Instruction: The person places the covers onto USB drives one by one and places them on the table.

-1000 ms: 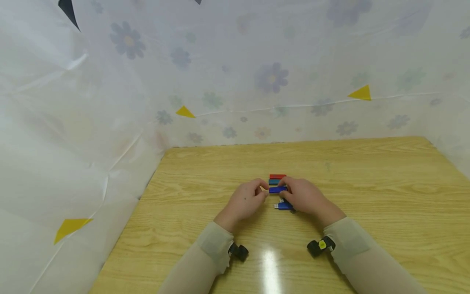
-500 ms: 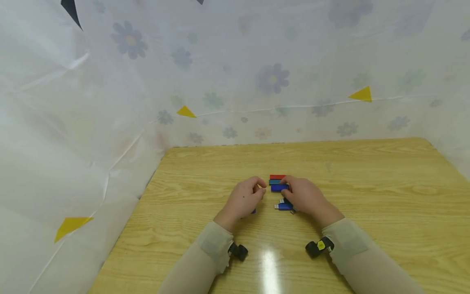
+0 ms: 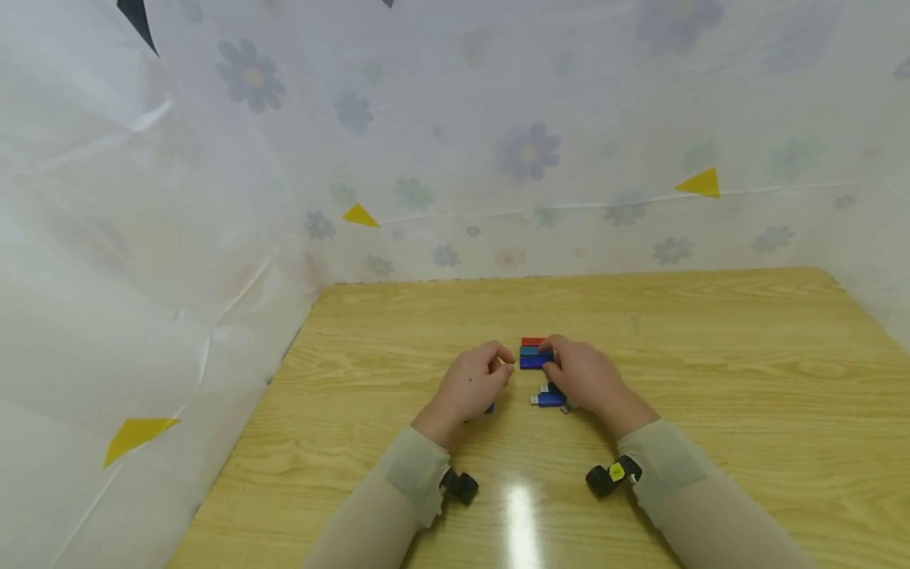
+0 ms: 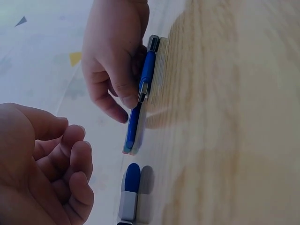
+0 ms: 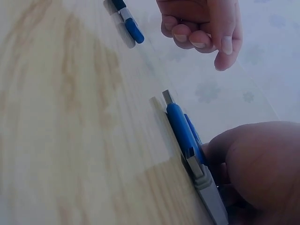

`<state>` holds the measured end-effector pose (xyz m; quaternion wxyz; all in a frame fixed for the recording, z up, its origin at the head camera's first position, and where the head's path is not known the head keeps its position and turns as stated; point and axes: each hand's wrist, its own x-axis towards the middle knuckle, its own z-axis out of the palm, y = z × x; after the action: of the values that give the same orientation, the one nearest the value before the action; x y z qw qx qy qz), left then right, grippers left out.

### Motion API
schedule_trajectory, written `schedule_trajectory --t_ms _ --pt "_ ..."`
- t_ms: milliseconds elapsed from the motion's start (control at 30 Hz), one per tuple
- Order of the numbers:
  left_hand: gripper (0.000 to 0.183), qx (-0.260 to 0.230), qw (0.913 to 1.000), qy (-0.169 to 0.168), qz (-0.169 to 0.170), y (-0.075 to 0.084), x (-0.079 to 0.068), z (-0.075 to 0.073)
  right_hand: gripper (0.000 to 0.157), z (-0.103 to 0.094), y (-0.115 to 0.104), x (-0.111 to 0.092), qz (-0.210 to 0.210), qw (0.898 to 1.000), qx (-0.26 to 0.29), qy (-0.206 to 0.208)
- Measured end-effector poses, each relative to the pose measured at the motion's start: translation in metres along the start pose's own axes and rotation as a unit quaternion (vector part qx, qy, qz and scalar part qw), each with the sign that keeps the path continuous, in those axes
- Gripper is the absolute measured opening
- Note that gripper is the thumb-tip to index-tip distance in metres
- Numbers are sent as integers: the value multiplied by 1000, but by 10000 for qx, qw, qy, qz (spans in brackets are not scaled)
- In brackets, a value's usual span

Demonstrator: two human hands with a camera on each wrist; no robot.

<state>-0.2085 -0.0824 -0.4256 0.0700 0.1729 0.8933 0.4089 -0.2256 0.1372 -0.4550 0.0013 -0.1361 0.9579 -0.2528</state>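
Note:
A red USB flash drive (image 3: pixel 532 341), a teal one (image 3: pixel 528 351) and a dark blue one (image 3: pixel 531 362) lie side by side in a row; no plugs show on them. My right hand (image 3: pixel 588 378) pinches the dark blue drive between thumb and index finger, covering the row's right end. Close below it are loose flash drives with bare metal plugs, among them a blue one (image 3: pixel 550 401) and a grey one (image 5: pixel 211 197). My left hand (image 3: pixel 471 386) is left of the row, fingers loosely curled and holding nothing. Beside it lies a blue-and-silver flash drive (image 4: pixel 132 180), mostly hidden in the head view.
All of this lies on a wood-grain table (image 3: pixel 398 340). A floral plastic sheet (image 3: pixel 455 158) with yellow triangles hangs behind the table and along its left side. A black wrist camera (image 3: pixel 460 486) sits on the left sleeve and another (image 3: pixel 611 476) on the right.
The dark blue flash drive has moved away from me, up against the teal one, with my right hand. My left hand has drawn slightly left, off the dark blue drive's end.

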Motion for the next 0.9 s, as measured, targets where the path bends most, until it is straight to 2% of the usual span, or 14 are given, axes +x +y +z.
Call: schedule_trajectory --t_ms 267,400,500,633,767,900 --pt "24 50 9999 24 -131 2 1 -3 20 0 3 1 84 9999 -64 19" --pt "24 237 9996 70 -143 0 1 -7 20 1 3 2 91 10000 -28 -24" --pt "20 399 9989 -16 -241 -2 0 -9 20 1 2 2 100 9999 73 -8" --pt "11 871 9947 -391 -380 -5 0 -13 17 -1 3 1 173 9991 372 132" --pt "17 1367 9849 -979 -414 -12 -1 -18 14 -3 6 0 189 9972 578 430" --pt "21 1538 9777 -1387 -357 -19 -5 -23 12 -4 7 0 154 9960 663 572"
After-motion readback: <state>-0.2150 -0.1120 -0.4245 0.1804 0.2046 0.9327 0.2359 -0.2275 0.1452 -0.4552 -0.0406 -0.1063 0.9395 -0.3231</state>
